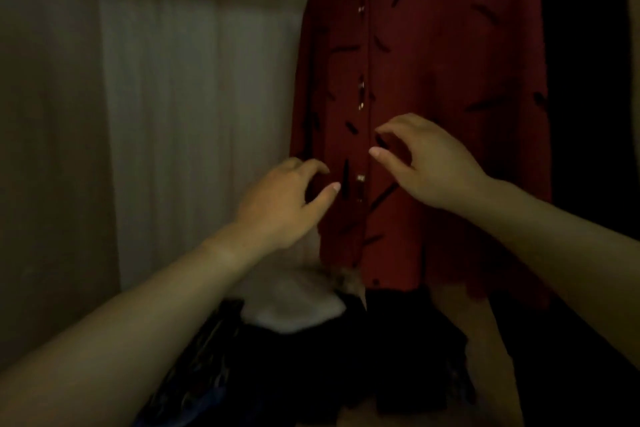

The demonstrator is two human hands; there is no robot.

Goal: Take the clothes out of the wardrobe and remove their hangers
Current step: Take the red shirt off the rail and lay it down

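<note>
Shirt (433, 80) is hung in the wardrobe (194, 114), not yet taken out; hanger unseen. Left hand (277, 204) and right hand (429, 163) are poised at its buttons (361, 178), fingers (394, 123) parted, nothing held.

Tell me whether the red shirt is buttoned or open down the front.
Buttoned, it seems: the red shirt hangs with both front edges meeting along the button row, no gap showing. Dim light leaves the hem unclear.

Left hand (277, 204), right hand (433, 163) bare; forearms (138, 305) bare; fingernails (335, 186) short.
</note>
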